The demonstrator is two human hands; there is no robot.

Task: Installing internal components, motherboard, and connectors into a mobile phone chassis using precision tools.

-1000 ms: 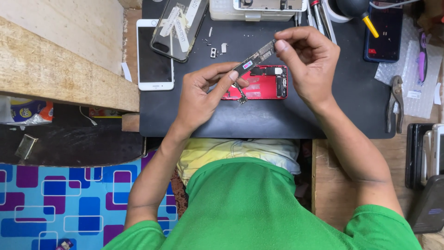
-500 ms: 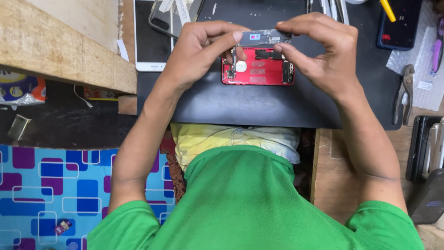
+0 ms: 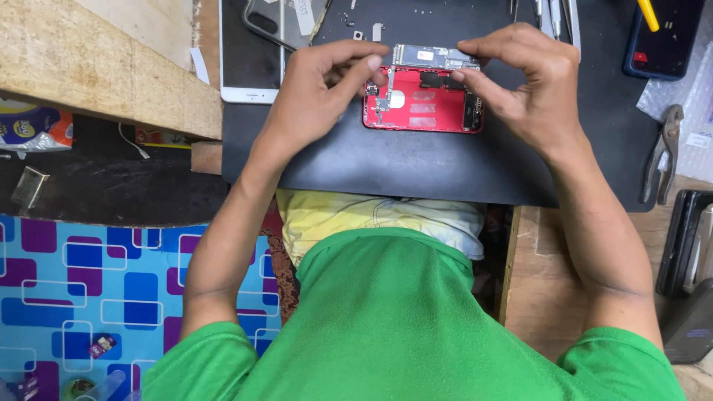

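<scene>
Red phone housing [image 3: 423, 111]; grey-silver circuit board [image 3: 434, 56]; black mat [image 3: 416, 167]; green shirt [image 3: 394, 327]; blue floor covering [image 3: 111, 282], purple and white squares; yellow-tipped tool [image 3: 648, 13].

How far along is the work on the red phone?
Done: the red phone shell lies open on the black mat, its screen off. In hand: the left hand and right hand hold the circuit board over its top edge. Left: the board isn't seated, and loose small parts remain.
</scene>
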